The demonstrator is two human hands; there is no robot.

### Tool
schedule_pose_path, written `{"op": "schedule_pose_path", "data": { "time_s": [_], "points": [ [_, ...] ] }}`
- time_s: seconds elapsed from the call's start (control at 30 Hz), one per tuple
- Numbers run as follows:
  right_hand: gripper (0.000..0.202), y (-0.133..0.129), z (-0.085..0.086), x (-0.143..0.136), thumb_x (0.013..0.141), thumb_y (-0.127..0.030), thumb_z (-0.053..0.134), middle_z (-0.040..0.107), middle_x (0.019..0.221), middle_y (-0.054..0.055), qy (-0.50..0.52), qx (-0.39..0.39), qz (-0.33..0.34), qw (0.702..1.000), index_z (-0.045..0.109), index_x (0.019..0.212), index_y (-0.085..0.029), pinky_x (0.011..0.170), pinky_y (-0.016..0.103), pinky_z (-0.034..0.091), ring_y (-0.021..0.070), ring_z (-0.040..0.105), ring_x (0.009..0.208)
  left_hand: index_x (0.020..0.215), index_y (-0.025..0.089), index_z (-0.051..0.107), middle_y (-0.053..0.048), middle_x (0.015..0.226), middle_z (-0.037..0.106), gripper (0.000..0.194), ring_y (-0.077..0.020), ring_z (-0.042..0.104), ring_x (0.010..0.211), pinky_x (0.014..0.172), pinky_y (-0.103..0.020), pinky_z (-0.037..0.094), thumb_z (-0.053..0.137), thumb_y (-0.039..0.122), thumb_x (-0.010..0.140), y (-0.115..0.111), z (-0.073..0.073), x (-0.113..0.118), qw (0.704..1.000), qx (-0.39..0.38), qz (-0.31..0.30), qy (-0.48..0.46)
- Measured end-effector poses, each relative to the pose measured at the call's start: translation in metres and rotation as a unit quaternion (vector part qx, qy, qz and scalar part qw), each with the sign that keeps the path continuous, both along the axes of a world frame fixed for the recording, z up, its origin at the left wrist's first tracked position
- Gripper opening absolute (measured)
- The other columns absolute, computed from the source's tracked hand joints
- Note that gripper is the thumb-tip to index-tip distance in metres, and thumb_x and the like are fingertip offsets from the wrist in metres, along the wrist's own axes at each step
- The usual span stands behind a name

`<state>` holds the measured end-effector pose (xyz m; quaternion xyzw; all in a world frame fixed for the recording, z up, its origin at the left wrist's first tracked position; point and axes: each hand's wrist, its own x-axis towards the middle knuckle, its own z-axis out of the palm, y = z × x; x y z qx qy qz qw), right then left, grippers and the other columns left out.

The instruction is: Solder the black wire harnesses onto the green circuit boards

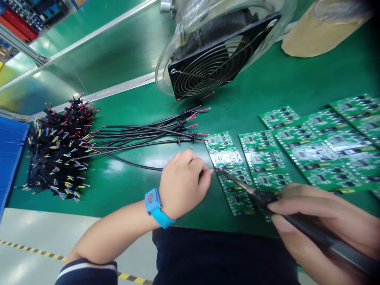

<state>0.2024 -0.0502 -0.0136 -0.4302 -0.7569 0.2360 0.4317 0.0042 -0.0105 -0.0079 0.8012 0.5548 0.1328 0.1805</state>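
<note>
My left hand [185, 180], with a blue watch on the wrist, pinches the end of a black cable [133, 163] at the left edge of a green circuit board panel [233, 186]. A small reddish wire end pokes out past its fingertips. My right hand [314, 221] grips a soldering iron [261, 196] by its dark handle. The iron's tip rests at or just above the board's edge, close to the wire end; whether they touch I cannot tell. Another circuit board panel [264, 158] lies just right of the first.
Several black cables [142, 132] with red ends lie left of the boards, beside a large cable pile [59, 150]. A fan [213, 67] stands at the back. More board panels [326, 146] spread to the right, below a tan cylindrical container [311, 33]. A blue bin [12, 154] borders the left.
</note>
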Motion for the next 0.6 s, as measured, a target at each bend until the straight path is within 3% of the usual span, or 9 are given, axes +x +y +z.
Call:
{"op": "schedule_pose_path", "data": {
  "time_s": [0.3, 0.6],
  "points": [
    [0.012, 0.003, 0.004, -0.004, 0.076, -0.014, 0.053, 0.053, 0.063, 0.0, -0.018, 0.014, -0.011, 1.0, 0.054, 0.085, -0.022, 0.043, 0.026, 0.044, 0.0129, 0.052, 0.052, 0.08, 0.018, 0.063, -0.004, 0.082, 0.054, 0.018, -0.0169, 0.051, 0.078, 0.069, -0.031, 0.043, 0.05, 0.029, 0.087, -0.001, 0.001, -0.001, 1.0, -0.001, -0.006, -0.004],
    [0.009, 0.007, 0.014, -0.013, 0.076, -0.015, 0.052, 0.051, 0.059, -0.001, -0.053, 0.04, 0.009, 0.998, 0.053, 0.084, -0.02, 0.04, 0.02, 0.042, 0.0093, 0.049, 0.046, 0.071, 0.017, 0.059, -0.003, 0.079, 0.052, 0.017, -0.0166, 0.051, 0.075, 0.066, -0.03, 0.042, 0.052, 0.026, 0.084, 0.0, 0.003, 0.004, 1.0, -0.021, 0.021, 0.001]
  ]
}}
